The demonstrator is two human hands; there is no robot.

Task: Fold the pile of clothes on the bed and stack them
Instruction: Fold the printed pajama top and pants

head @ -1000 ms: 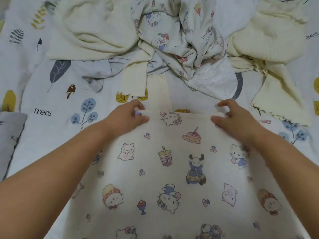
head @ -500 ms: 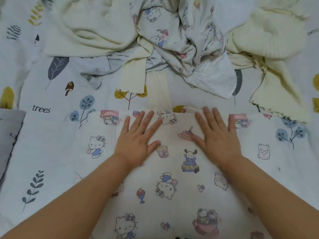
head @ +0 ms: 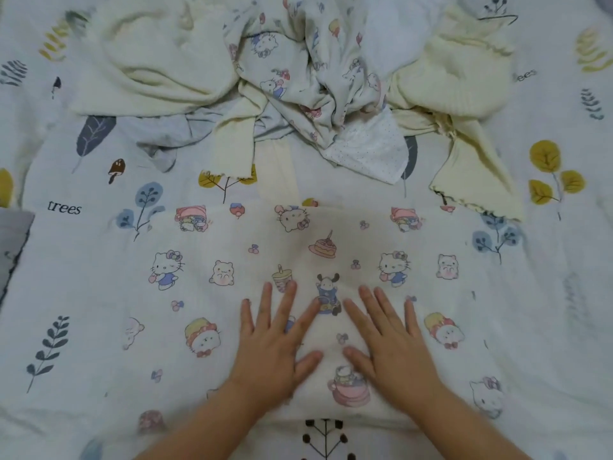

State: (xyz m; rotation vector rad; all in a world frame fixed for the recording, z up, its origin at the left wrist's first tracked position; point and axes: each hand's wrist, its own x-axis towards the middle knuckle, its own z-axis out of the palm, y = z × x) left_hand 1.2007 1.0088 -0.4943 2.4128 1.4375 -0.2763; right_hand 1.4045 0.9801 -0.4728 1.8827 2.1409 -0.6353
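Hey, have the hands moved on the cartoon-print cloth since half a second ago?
Yes. Both hands, left and right, slid toward the person, from beside the printed cake to below it.

Both forearms are bare to the frame's six o'clock edge, no sleeve showing, and the left hand (head: 270, 351) and right hand (head: 391, 351) wear nothing.

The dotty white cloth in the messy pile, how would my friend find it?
Start at the heap of unfolded clothes at the bed's far end. At its near edge, a white cloth pokes out towards the hands. Only it has tiny dots; its neighbours are plain cream or cartoon-printed.
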